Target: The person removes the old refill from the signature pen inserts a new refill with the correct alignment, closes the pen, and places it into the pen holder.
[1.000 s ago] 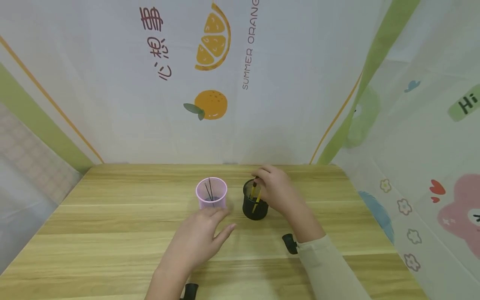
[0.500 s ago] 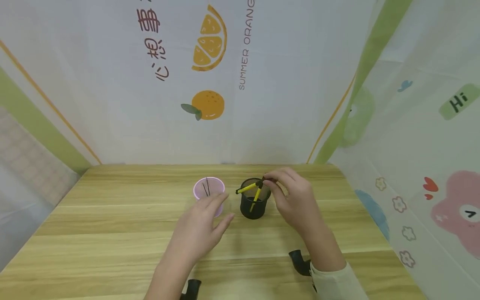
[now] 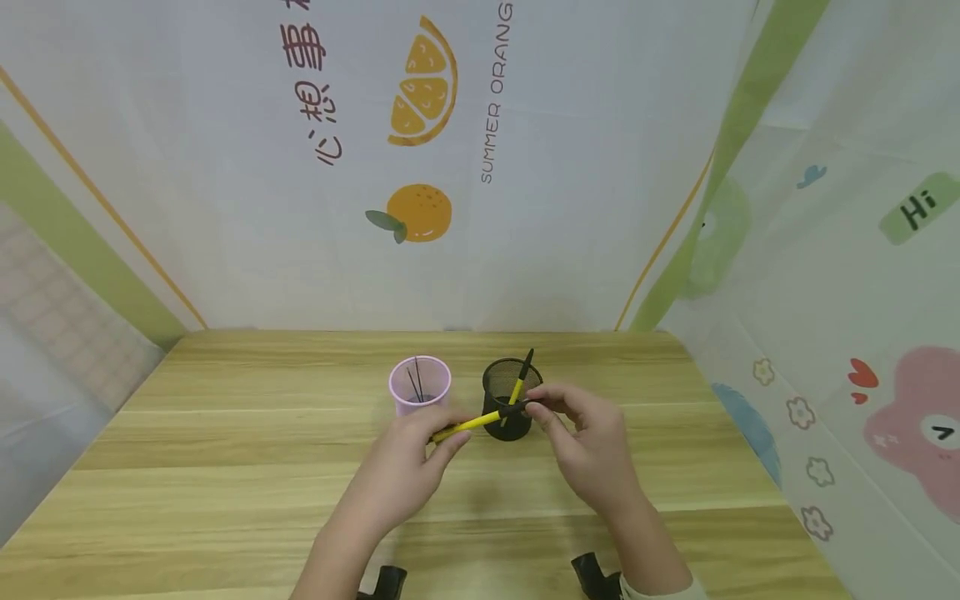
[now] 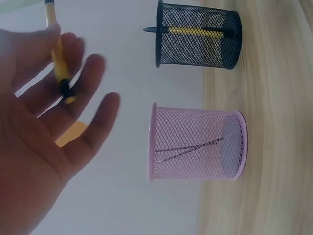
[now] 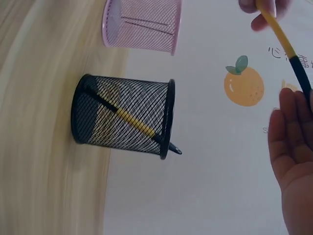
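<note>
A yellow pen (image 3: 480, 422) with black ends is held nearly level between both hands, in front of the black mesh cup (image 3: 489, 398). My left hand (image 3: 405, 467) pinches its yellow end between thumb and fingers; the other fingers are spread in the left wrist view. At the pen's black end, my right hand (image 3: 592, 442) grips with thumb and fingertips. A second yellow-and-black pen (image 3: 527, 363) leans inside the black cup, its black tip above the rim. Just beyond my left hand stands the pink mesh cup (image 4: 195, 169), holding two thin dark sticks (image 4: 190, 148).
Both cups stand on a wood-grain table (image 3: 225, 433), side by side with a gap between them. A white printed curtain (image 3: 570, 208) hangs behind the table, another on the right. Black curved pieces (image 3: 392, 581) show near each wrist.
My right hand has lifted one pen out of the black cup and brought it toward me and left. My left hand, earlier holding nothing, now pinches the pen's other end.
</note>
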Motion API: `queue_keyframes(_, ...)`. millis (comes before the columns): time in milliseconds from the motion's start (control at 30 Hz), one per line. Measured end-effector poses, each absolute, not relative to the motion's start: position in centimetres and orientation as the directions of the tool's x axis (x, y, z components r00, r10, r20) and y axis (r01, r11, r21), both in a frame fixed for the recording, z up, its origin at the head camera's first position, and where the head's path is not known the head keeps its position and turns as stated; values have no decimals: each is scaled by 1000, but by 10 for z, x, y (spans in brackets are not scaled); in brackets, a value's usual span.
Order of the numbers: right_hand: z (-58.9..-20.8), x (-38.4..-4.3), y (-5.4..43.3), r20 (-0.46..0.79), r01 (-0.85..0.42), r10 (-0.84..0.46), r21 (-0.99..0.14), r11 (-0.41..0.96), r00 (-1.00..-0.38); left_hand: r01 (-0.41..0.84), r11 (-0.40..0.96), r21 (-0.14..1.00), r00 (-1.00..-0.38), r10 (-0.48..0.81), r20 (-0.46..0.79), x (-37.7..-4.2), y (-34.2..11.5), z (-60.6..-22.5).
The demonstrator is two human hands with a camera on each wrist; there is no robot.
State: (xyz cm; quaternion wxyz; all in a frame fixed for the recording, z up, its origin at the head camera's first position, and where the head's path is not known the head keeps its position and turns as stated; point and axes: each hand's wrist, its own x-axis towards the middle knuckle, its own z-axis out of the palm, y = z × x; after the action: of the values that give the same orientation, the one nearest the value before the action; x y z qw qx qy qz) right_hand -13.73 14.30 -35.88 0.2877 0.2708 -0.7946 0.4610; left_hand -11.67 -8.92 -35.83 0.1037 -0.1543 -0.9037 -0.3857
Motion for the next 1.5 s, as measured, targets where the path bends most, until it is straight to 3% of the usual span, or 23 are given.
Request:
queue_keyframes(200,-366,-133,148,682,-691,-280,-454,563,-676,403,698,592,-896,170,410,-116,-93,-363)
queue_keyframes(433,-370,-128,147,548,-630,-383,-385,674,-744,459,776,432,-842,225,491,-119,-94,-372)
queue_keyframes(667,-372,-125,146,326,-548,-444,-406,731,-834,472,809,350,-836,285,468,-116,-94,-378)
queue_keyframes(867,-374,-127,148,157,-502,-488,-445,741,-859,447,822,353,-861,289,418,-115,-93,-381)
queue_keyframes(1000,-377,-130,150,163,-528,-517,-469,709,-840,471,812,345,-851,315,420,-116,-96,-383)
queue_keyframes(1233,-384,-132,152,248,-617,-577,-477,626,-778,505,830,237,-820,376,432,-115,-101,-385)
queue_keyframes(1500,-388,-131,150,409,-751,-631,-341,565,-660,525,828,197,-817,425,390,-116,-108,-383)
